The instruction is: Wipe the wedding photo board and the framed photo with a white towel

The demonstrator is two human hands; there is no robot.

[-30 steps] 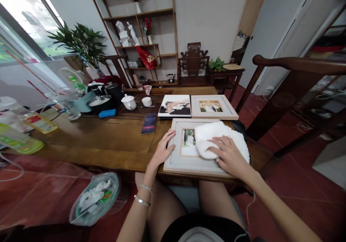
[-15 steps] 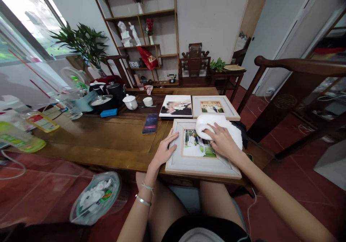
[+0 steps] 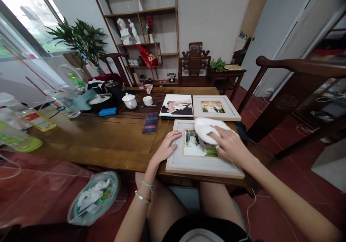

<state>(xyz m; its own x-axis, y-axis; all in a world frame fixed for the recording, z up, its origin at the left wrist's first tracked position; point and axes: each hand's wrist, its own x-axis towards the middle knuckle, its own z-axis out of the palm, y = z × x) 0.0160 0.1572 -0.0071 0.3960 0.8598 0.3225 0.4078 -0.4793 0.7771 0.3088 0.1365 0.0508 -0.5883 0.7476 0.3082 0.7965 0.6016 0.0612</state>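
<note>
A picture frame with a pale wide border and a photo inside lies flat at the table's front edge. My left hand rests on its left border, fingers stretched out. On the upper right of the frame, my right hand grips a bunched white cloth and presses it against the photo and border. The cloth hides the photo's upper right part. Just behind lie a second framed picture and a photo album with a picture on its cover.
A phone lies left of the frame on the wooden table. Farther off stand a white teapot, a white cup and a blue block. Bottles are at far left. A lined bin stands on the floor.
My right hand and the cloth have shifted slightly right and down over the frame; the cloth is more bunched. My left hand stays on the left border, nearly unmoved.
</note>
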